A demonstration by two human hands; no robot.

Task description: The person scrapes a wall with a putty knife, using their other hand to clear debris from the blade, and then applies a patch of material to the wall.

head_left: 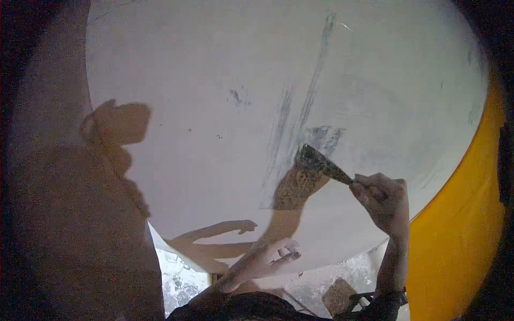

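Observation:
My right hand is closed around the handle of a putty knife. Its broad blade points up and left, with the edge at a large pale, rounded panel. Grey smears and streaks mark the panel around the blade, the longest running upward. A darker grey patch lies just above the blade's tip. Low in the view, my left hand is held near the panel's lower part, fingers apart and slightly bent, holding nothing. Shadows of my arms and head fall across the panel.
An orange surface borders the panel on the right. A brown, shadowed surface fills the left side. Beneath the panel's lower edge shows a whitish, stained floor, with a brown flat object near the bottom.

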